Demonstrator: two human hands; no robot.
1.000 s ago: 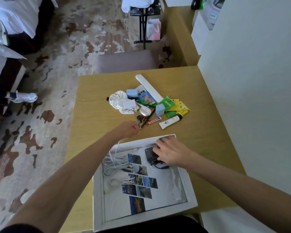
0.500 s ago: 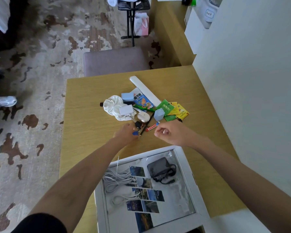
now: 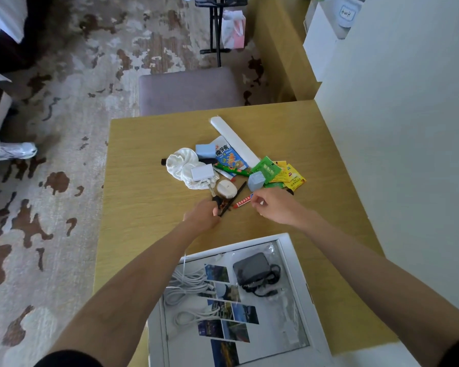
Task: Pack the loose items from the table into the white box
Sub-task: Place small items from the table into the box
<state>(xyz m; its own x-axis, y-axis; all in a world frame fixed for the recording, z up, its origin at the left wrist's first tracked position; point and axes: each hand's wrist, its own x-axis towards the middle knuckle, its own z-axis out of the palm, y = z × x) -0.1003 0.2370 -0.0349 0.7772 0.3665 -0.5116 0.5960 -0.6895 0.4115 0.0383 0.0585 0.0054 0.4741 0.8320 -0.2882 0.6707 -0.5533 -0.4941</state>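
Right hand [image 3: 273, 205] has left the box [image 3: 293, 258] since 1.0 s ago and is now at the pile's near edge. Box sits at the near edge of the tabletop [image 3: 143, 181] and holds cables [image 3: 188, 284], adapter [image 3: 252, 267] and photos [image 3: 228, 308]. Left hand [image 3: 202, 215] curled, fingertips at pen [image 3: 236, 194]; grip: cannot tell. Right hand curled over tube [image 3: 289, 192], only the black cap showing; grip: cannot tell. Beyond: red stick [image 3: 243, 201], cloth [image 3: 180, 161] and packets [image 3: 292, 177], loose.

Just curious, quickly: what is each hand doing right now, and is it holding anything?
Left hand: fingers curled at the small dark items; a grip cannot be told.
Right hand: fingers curled round the white tube, only its black cap showing.
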